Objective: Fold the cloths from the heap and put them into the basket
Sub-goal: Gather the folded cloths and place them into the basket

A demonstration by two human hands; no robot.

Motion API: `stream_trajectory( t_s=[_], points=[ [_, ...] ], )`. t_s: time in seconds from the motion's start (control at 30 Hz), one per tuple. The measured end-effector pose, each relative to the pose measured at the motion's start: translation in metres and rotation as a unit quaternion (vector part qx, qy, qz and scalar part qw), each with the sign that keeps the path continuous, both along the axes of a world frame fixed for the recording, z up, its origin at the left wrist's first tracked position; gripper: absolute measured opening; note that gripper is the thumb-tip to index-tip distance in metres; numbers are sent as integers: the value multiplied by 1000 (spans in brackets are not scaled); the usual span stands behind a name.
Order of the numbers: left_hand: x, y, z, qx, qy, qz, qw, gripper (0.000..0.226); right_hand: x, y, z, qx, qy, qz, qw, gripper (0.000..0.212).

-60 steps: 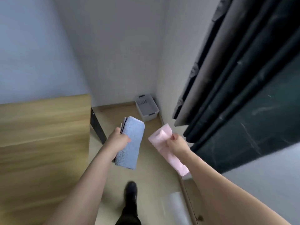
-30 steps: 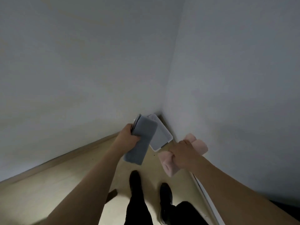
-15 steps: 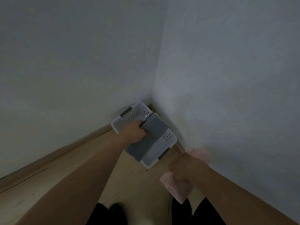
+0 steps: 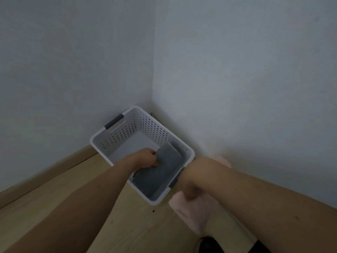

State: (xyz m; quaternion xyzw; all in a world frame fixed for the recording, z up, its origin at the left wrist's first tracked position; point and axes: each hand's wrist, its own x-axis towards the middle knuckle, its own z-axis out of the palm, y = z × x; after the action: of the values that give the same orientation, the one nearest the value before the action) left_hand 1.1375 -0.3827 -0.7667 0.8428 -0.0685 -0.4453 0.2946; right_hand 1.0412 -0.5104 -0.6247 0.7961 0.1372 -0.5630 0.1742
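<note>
Nearest, the right hand (image 4: 189, 181) gripped a folded pink cloth (image 4: 193, 214) just outside the basket's near corner, so that one was not yet in. Beyond it, the left hand (image 4: 145, 159) reached inside the basket (image 4: 102, 137) with its fingers curled on the edge of a folded grey cloth (image 4: 160, 172), which lay low against the right wall (whether it touched the bottom I could not tell). Judging by this, one cloth was nearly placed and one remained; the heap was out of view.
</note>
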Motion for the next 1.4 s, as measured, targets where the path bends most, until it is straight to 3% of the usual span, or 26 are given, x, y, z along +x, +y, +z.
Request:
stream_trajectory(
  t_s=[0.2, 0.63, 0.93, 1.17, 1.27, 1.4],
  points=[
    [10, -13, -12, -4, 9, -30, 1000, 44, 4, -9, -10, -22, -36, 11, 999, 40],
    [3, -24, -46, 68, 44, -75, 994, 51, 18, -23, -30, 18, 3, 12, 1000, 40],
    [-8, -39, -63, 140, -39, -166, 975, 42, 23, -26, -34, 33, 22, 40, 998, 40],
    [3, -31, -40, 191, -68, -243, 948, 50, 24, -20, -14, 41, 14, 31, 999, 39],
    [27, -13, -2, 151, -117, -183, 964, 50, 39, -14, 0, 62, -33, 22, 997, 34],
    [51, 37, 40, 100, -153, -75, 980, 31, 72, 14, 6, 86, -89, 60, 990, 34]
  ],
)
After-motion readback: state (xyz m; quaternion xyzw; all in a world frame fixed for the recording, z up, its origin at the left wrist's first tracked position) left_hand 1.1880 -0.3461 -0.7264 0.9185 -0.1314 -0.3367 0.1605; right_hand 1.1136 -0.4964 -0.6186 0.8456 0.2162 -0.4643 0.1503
